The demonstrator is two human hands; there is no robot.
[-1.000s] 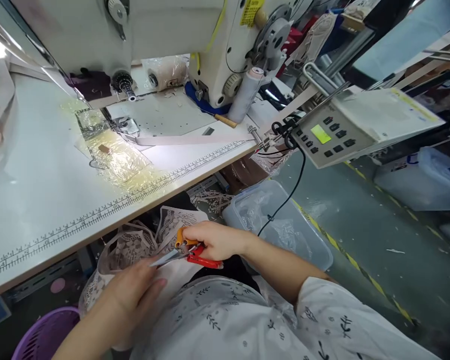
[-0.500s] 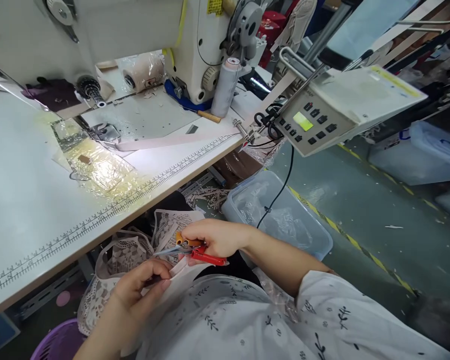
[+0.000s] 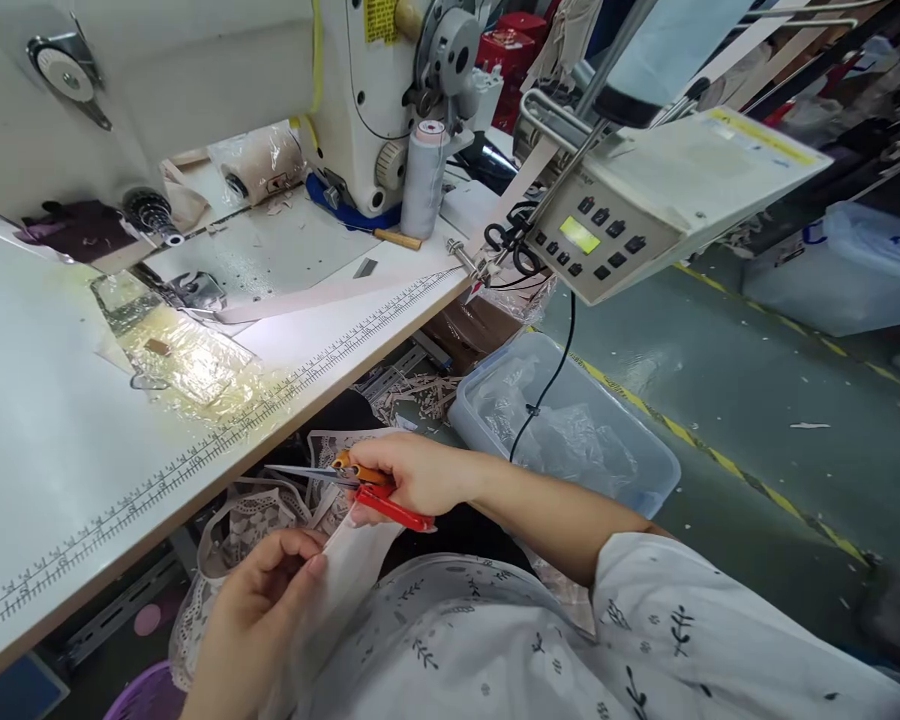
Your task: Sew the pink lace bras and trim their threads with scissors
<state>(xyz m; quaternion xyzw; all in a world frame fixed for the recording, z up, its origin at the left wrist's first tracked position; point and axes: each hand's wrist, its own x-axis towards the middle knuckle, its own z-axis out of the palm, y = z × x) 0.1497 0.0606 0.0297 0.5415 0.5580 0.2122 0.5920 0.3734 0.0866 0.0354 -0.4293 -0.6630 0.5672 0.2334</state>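
1. the left hand (image 3: 259, 605) is pinching the edge of a white fabric (image 3: 352, 570) between its thumb and bent fingers.
2. the right hand (image 3: 424, 475) is gripping scissors (image 3: 386, 505) by their orange and red handles, while its fingertips are touching the upper end of the same fabric.
3. the blades are pointing to the left, over lace pieces (image 3: 259, 525).
4. the white fabric is spanning the space between the two hands and is hanging down in front of the person's printed shirt (image 3: 450, 640).
5. the lace pieces are lying just beyond the hands, below the front edge of the counter (image 3: 37, 420).
6. a sewing machine (image 3: 225, 60) is standing on the counter, with a thread cone (image 3: 422, 190) standing upright beside it.
7. a pale band (image 3: 307, 303) is lying across the counter, and a printed ruler (image 3: 217, 432) is running along the front edge.
8. a control box (image 3: 622, 220) is jutting out past the counter's right end, its display glowing.
9. a clear bin (image 3: 661, 487) is sitting on the floor (image 3: 727, 390), holding crumpled plastic (image 3: 581, 445).
10. a purple basket (image 3: 150, 695) is showing partly at the bottom left.
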